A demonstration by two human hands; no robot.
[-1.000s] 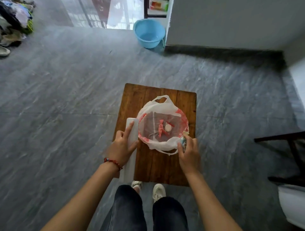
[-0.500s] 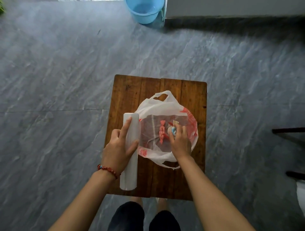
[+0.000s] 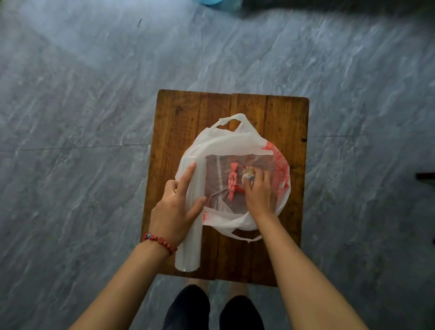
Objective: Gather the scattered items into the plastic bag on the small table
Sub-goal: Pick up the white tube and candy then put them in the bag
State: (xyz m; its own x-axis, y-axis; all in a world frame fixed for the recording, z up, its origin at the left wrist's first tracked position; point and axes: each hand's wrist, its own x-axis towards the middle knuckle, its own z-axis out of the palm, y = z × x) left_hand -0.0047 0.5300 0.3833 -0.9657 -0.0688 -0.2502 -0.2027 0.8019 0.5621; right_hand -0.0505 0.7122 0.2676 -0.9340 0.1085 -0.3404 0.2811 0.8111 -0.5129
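1. Grey veined floor tiles (image 3: 70,94) all round, and a grout line runs off to the left of the fingertips (image 3: 193,166).
2. Under them sits a small table (image 3: 183,113) of dark, worn planks.
3. Far beyond the fingertips, at the top edge, there's a sliver of blue basin (image 3: 209,2).
4. Well to their right, a dark furniture edge (image 3: 426,175) pokes in.
5. Pale light sheens the floor up-left, and there's a shadow band (image 3: 329,4) up-right.

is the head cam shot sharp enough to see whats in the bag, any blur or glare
Head view: soft, dim overall; the red candy wrapper inside the plastic bag reads clearly, the item under the right hand is smeared; pale sheen on the floor upper left; wide-angle bending toward the edges.
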